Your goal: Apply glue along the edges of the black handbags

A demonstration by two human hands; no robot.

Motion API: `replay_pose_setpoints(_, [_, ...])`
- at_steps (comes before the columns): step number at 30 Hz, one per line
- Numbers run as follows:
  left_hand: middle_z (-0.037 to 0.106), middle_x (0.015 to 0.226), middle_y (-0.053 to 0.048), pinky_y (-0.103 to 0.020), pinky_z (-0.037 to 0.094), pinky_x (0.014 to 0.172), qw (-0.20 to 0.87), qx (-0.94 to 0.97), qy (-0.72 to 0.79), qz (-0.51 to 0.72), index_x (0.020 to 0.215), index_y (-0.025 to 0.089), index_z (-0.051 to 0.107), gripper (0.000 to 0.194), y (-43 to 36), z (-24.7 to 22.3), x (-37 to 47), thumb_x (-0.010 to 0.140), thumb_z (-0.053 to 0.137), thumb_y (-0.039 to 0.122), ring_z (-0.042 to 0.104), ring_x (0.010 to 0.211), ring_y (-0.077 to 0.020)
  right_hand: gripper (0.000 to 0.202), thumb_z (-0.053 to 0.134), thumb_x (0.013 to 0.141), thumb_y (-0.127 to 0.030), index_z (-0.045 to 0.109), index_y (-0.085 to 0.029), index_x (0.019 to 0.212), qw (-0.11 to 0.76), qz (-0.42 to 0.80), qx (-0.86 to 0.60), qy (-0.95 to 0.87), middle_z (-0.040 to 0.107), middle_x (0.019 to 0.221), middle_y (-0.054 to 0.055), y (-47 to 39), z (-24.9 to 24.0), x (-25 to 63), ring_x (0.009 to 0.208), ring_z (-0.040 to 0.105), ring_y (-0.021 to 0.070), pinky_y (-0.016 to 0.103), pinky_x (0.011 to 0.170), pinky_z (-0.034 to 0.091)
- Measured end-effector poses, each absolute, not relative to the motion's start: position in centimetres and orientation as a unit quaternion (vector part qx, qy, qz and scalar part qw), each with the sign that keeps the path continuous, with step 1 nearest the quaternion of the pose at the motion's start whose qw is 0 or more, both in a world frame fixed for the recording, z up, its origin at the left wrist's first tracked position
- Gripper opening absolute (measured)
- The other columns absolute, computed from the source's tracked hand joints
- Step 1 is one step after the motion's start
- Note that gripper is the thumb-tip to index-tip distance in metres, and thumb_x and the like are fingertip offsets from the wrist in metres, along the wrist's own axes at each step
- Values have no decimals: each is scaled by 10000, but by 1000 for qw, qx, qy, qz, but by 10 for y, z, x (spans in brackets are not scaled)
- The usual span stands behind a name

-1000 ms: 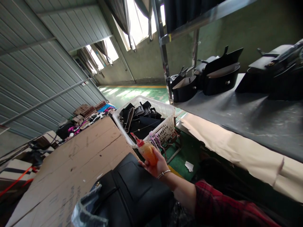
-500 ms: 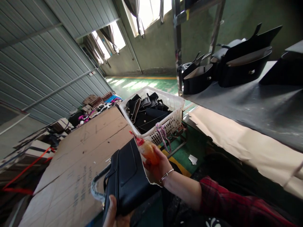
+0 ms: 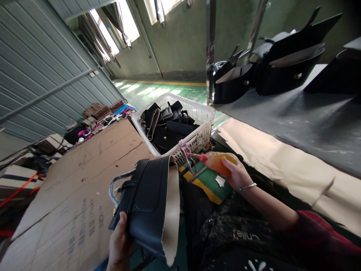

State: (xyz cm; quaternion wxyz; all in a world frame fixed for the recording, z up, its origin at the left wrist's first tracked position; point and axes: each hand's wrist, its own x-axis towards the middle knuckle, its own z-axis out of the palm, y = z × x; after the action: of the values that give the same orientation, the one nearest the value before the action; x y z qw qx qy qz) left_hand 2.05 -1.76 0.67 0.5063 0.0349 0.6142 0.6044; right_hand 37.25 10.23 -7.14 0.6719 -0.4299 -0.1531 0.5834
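A black handbag (image 3: 148, 195), with a plastic-wrapped handle and a pale inner lining at its open side, is tilted over the edge of the cardboard. My left hand (image 3: 120, 241) grips its lower left part, thumb on the outside. To the right, my right hand (image 3: 235, 173) is wrapped round a bottle (image 3: 218, 162) of orange-yellow liquid. The bottle's red nozzle points left toward the bag, apart from it.
Cardboard sheets (image 3: 76, 188) cover the surface at the left. A white basket (image 3: 197, 141) of black bag pieces stands ahead. At the right a grey shelf (image 3: 287, 120) bears black bags, with brown paper (image 3: 270, 162) below. Stacked items lie at the far left.
My right hand has moved right with the bottle, away from the bag. The bag has turned, showing more of its pale lining. The view has shifted slightly.
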Motion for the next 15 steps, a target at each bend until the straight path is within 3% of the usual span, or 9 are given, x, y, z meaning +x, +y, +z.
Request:
replay_pose_setpoints(3, [778, 920, -80, -404, 476, 994, 467, 29, 627, 623, 958, 193, 777, 337, -13, 2, 29, 685, 747, 390, 624, 1157, -327, 495, 887, 530, -436, 613, -213, 878, 620, 568, -476, -257, 606, 677, -30, 97, -81, 379, 539, 532, 128, 219, 433, 428])
replay_pose_setpoints(6, [778, 888, -84, -402, 521, 942, 450, 8, 642, 621, 964, 179, 775, 396, -11, 3, 34, 634, 775, 399, 656, 1099, -344, 494, 850, 565, -478, 582, -231, 898, 560, 571, -504, -327, 607, 713, -28, 94, -82, 376, 587, 559, 149, 251, 500, 480])
replay_pose_setpoints(12, [774, 812, -52, -274, 589, 756, 426, -7, 651, 628, 955, 183, 777, 286, -9, 5, 34, 736, 687, 344, 736, 719, -220, 483, 805, 578, -494, 564, -230, 903, 524, 547, -529, -382, 600, 721, -21, 106, -75, 366, 621, 567, 161, 274, 555, 499])
replay_pose_setpoints(15, [771, 779, -47, -276, 594, 741, 418, -16, 657, 627, 948, 193, 777, 263, -8, 5, 35, 764, 652, 334, 728, 676, -212, 487, 798, 568, -492, 563, -224, 899, 516, 540, -537, -392, 601, 721, -19, 115, -75, 366, 632, 563, 160, 277, 572, 496])
